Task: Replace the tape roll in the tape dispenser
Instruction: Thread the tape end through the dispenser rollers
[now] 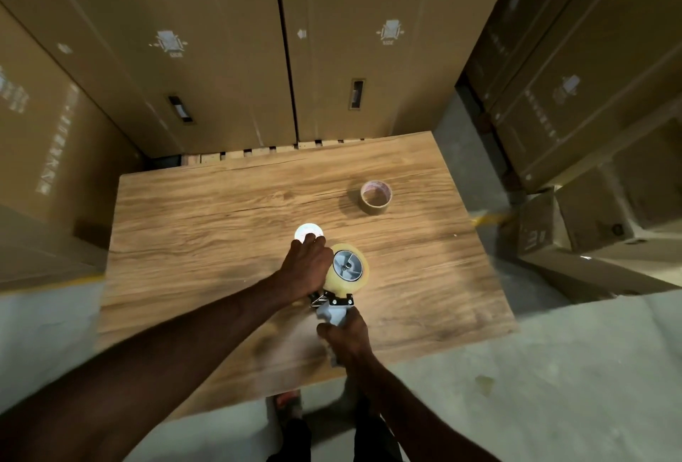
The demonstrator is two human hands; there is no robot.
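Observation:
A tape dispenser [337, 304] with a grey handle and a metal hub lies on the wooden table [206, 225]. A clear, yellowish tape roll [348, 284] sits on its hub. My right hand [347, 338] grips the handle from below. My left hand [308, 266] is cupped against the left side of that roll, hiding part of it. Its fingertips reach a bright white round object [308, 231] on the table, too washed out to identify. A brown, nearly empty tape core [376, 197] stands apart at the table's far right.
Tall cardboard boxes [221, 55] stand close behind the table and to the left. More stacked cartons [590, 129] fill the right side. Grey concrete floor [553, 369] surrounds the table's near and right edges. A foot [288, 400] shows below the near edge.

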